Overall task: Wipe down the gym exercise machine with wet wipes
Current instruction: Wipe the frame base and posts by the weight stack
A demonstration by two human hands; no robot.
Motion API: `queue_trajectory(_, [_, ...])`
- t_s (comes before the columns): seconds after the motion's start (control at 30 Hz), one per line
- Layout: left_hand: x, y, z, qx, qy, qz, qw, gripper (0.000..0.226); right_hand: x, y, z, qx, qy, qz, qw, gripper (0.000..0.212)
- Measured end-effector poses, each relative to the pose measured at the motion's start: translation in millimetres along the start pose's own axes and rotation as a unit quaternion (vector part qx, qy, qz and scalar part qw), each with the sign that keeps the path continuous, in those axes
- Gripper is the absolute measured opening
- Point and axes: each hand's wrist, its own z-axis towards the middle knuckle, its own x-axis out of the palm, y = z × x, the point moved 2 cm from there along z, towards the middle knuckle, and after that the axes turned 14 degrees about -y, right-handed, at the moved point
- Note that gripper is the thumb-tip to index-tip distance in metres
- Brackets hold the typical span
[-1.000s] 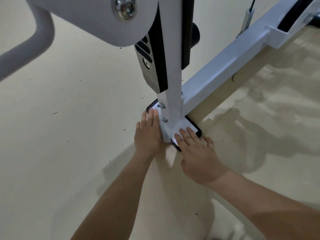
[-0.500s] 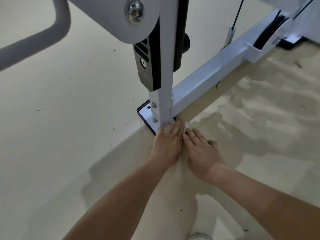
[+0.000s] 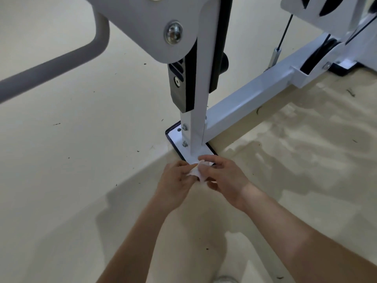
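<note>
A white gym machine stands before me: an upright post point(image 3: 196, 127) bolted to a white base plate point(image 3: 175, 137) with a black rim, and a white floor beam point(image 3: 251, 103) running back to the right. Just in front of the base plate, a small crumpled white wet wipe point(image 3: 196, 173) is held between both hands. My left hand point(image 3: 175, 183) pinches its left side and my right hand point(image 3: 222, 176) curls its fingers round the right side. Most of the wipe is hidden by the fingers.
A grey curved handle bar point(image 3: 61, 60) crosses the upper left. A black cable with a metal end point(image 3: 275, 54) and a pulley bracket point(image 3: 314, 64) sit along the beam at the right. The cream floor point(image 3: 81, 160) shows specks and damp streaks at the right.
Both hands lay flat on the base plate a second ago, then drew together at the post's foot. Now they have lifted off the plate and bunch the wipe between them.
</note>
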Motion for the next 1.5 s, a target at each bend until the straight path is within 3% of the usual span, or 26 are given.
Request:
queue_trajectory(0.07, [-16.4, -9.4, -2.2, -0.067, 0.043, -0.092, 0.993, 0.022, -6.6, 11.0, 1.9, -0.029, -0.026, -0.018, 0.999, 0.015])
queue_trajectory(0.17, [-31.7, -14.4, -8.5, -0.102, 0.113, -0.141, 0.978, 0.017, -16.2, 26.5, -0.6, -0.04, -0.035, -0.025, 0.998, 0.008])
queue_trajectory(0.23, [-32.4, -17.0, -14.1, -0.102, 0.162, -0.169, 0.967, 0.034, -19.0, 34.9, -4.1, -0.041, -0.039, -0.006, 0.998, 0.01])
queue_trajectory(0.33, [-24.9, -24.5, -19.4, -0.09, 0.108, -0.2, 0.97, 0.045, -17.6, 43.9, -12.0, -0.027, -0.027, 0.035, 0.999, 0.014])
queue_trajectory(0.5, [-0.6, -45.2, -27.2, -0.066, -0.004, -0.256, 0.964, 0.004, -12.0, 47.4, -23.1, -0.005, -0.002, 0.09, 0.996, 0.021])
queue_trajectory(0.57, [2.5, -45.3, -27.5, -0.078, -0.044, -0.258, 0.962, 0.007, -14.1, 48.7, -23.9, 0.002, 0.011, 0.124, 0.992, 0.032])
queue_trajectory(0.67, [-5.3, -34.8, -24.2, -0.149, -0.043, -0.367, 0.917, 0.008, -22.0, 53.2, -23.8, 0.003, 0.051, 0.13, 0.99, 0.041])
queue_trajectory(0.77, [-13.4, -26.2, -21.9, -0.204, -0.023, -0.473, 0.857, 0.011, -31.5, 59.5, -21.7, -0.01, 0.062, 0.057, 0.996, 0.048])
queue_trajectory(0.9, [-14.8, -17.5, -17.9, -0.22, -0.079, -0.505, 0.831, 0.016, -39.7, 73.2, -25.4, -0.051, 0.066, -0.083, 0.993, 0.038])
queue_trajectory(0.97, [-17.5, -15.2, -17.0, -0.203, -0.106, -0.483, 0.845, 0.018, -45.3, 80.8, -28.6, -0.081, 0.056, -0.185, 0.978, 0.027])
queue_trajectory(1.03, [-16.8, -21.7, -19.3, -0.163, -0.099, -0.399, 0.897, 0.006, -47.5, 85.3, -30.4, -0.109, 0.052, -0.276, 0.954, 0.019])
queue_trajectory(1.1, [-6.0, -32.8, -21.0, -0.13, -0.04, -0.335, 0.932, 0.043, -43.7, 86.1, -32.4, -0.125, 0.057, -0.289, 0.947, 0.011])
queue_trajectory(1.17, [6.6, -37.5, -18.2, -0.125, 0.025, -0.304, 0.944, 0.078, -38.3, 84.3, -35.9, -0.14, 0.083, -0.286, 0.944, 0.007])
queue_trajectory(1.2, [10.3, -38.0, -15.7, -0.119, 0.05, -0.303, 0.944, 0.078, -37.4, 82.8, -36.9, -0.143, 0.094, -0.288, 0.942, 0.01])
queue_trajectory(1.27, [10.1, -33.4, -9.1, -0.116, 0.077, -0.324, 0.936, 0.055, -40.6, 80.1, -35.7, -0.123, 0.096, -0.258, 0.954, 0.017])
queue_trajectory(1.37, [2.5, -24.3, -5.8, -0.116, 0.06, -0.336, 0.933, 0.034, -45.5, 80.1, -29.0, -0.115, 0.049, -0.209, 0.97, 0.026])
queue_trajectory(1.43, [3.6, -20.9, -5.0, -0.14, 0.055, -0.332, 0.931, 0.046, -41.6, 79.4, -25.2, -0.139, 0.031, -0.211, 0.967, 0.025])
queue_trajectory(1.5, [9.2, -18.6, -7.4, -0.176, 0.099, -0.359, 0.911, 0.061, -33.3, 76.2, -20.4, -0.14, 0.049, -0.184, 0.972, 0.019])
